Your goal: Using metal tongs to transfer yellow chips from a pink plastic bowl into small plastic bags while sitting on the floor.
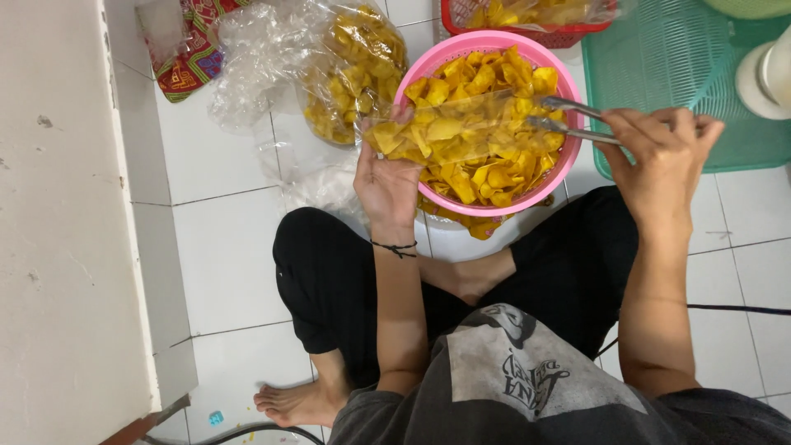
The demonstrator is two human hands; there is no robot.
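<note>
White square floor tiles, grey grout; I sit cross-legged on them, a pale low wall along my left.

Item: round pink plastic colander basket, set on the floor ahead of my knees, heaped with yellow fried chips.

Item: small clear plastic bag, held up over the basket, part-filled with the same chips. My left hand is closed on its near edge, fingers pinching the film so the mouth faces right.

Item: slim metal tongs. My right hand is wrapped round their handles, arms squeezed narrow, tips at the bag's mouth above the pile.

Item: large clear plastic sack of chips, slumped on the tiles just left of the basket.

Item: red plastic basket with more chips, behind the pink one. Green plastic mesh tray to the right. Patterned red cloth at far left.

Handling note, as I judge it: hold the bag mouth taut and low over the basket so spills fall back in; grip chips lightly, as they look brittle.
</note>
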